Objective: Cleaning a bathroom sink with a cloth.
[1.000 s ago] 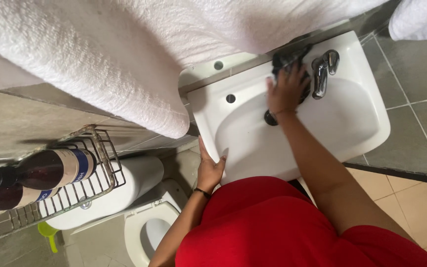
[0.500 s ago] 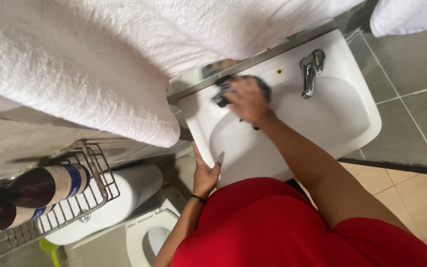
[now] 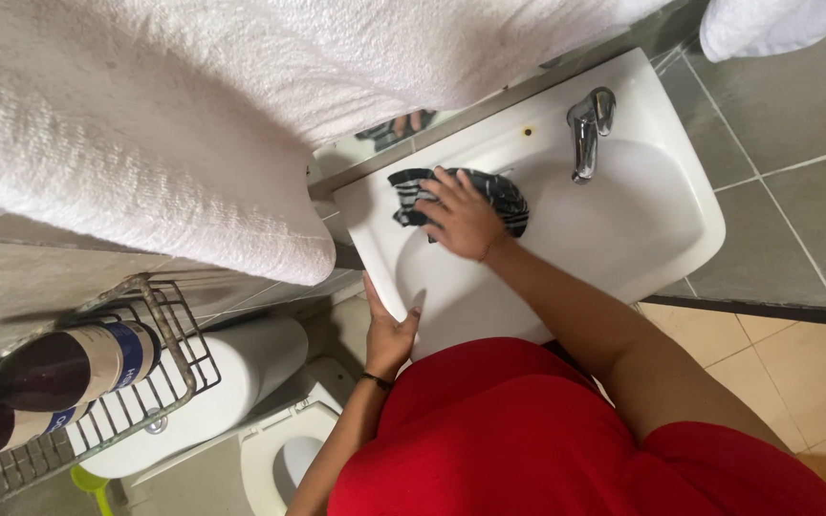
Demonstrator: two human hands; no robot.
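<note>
Cloth, dark with pale stripes, lies on the back left part of the white sink, and your right hand is pressed flat on it. Your fingers are spread wide and lie on top of the cloth, pushing down, not curled around it. Your left hand holds the front left edge of the sink, with the thumb on top of the rim and the other fingers under it, partly hidden.

What could go wrong, I think: the sink looks smooth, so the cloth could slide out from under your flat hand, because you are not gripping it. The shiny metal tap stands near your right hand, and a wide sweep could bump your knuckles on it. A big white towel hangs just above the sink's left side and could get wet if it touches the rim.

To your left, a wire rack holds two dark bottles lying on their sides. Each has a pale label with a blue band on it. Below the rack are the white toilet tank and the toilet seat.
</note>
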